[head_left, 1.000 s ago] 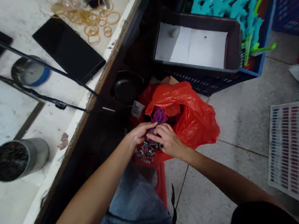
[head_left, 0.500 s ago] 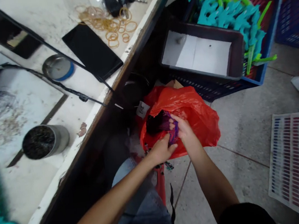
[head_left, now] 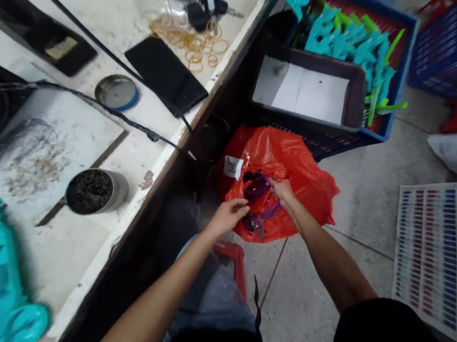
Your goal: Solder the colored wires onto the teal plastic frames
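A red plastic bag (head_left: 306, 179) lies gathered on the floor with its mouth facing me. Inside its mouth is a bundle of thin purple wires (head_left: 258, 185); some strands trail down over the bag to small dark and greenish parts (head_left: 254, 224). My right hand (head_left: 283, 190) is closed on the wires at the right side of the mouth. At the left of the mouth, my left hand (head_left: 231, 214) is open, thumb and fingers apart, close to the bag's edge. A white label with handwriting (head_left: 233, 166) sits on the bag.
Left is a worktable with a phone (head_left: 167, 74), rubber bands (head_left: 199, 46), a metal cup (head_left: 95, 191), a round lid (head_left: 116, 92) and turquoise plastic parts (head_left: 3, 281). Behind the bag, a dark tray (head_left: 357, 97) rests on a blue crate (head_left: 398, 101). A white basket (head_left: 436, 247) stands right.
My hands were together on the wire bundle; now they are apart, the left let go and moved left. The wires trail lower over the bag. The camera view has shifted.
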Tool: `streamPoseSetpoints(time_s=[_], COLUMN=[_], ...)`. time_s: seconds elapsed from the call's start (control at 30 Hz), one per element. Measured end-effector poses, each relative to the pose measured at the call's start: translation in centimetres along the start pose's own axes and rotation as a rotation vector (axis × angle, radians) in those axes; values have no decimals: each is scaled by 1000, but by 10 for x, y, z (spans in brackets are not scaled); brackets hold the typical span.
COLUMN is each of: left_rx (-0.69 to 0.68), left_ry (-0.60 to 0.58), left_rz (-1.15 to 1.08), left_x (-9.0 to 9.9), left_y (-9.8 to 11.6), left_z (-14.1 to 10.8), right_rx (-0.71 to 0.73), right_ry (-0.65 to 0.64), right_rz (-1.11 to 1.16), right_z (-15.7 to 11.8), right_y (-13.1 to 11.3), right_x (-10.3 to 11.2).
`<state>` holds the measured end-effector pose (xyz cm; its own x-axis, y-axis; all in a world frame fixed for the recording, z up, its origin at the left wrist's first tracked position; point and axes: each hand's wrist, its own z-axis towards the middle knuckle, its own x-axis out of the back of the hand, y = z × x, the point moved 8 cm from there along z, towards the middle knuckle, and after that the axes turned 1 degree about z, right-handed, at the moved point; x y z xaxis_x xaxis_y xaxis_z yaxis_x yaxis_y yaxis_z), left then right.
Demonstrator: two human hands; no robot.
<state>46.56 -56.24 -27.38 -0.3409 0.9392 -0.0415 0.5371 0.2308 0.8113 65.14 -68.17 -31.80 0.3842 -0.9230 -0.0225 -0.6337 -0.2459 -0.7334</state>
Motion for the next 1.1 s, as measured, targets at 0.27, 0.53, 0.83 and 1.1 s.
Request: streamPoseSetpoints(time_s=[0.27,0.53,0.83,1.1], left_rx=[-9,16,23,69], left_ry=[-3,-54,-160,-60], left_rz=[49,119,336,604], left_x=[-2,-32,-60,-36], left_y=[-10,-25,-14,17], left_z=[-6,6,49,117], right_rx=[-52,-45,22,84], right_ry=[-29,-90,-51,165], right_rz=[28,119,120,104], right_z=[-26,-54,-68,-62], right_y=[32,40,45,62], right_x=[22,36,30,45])
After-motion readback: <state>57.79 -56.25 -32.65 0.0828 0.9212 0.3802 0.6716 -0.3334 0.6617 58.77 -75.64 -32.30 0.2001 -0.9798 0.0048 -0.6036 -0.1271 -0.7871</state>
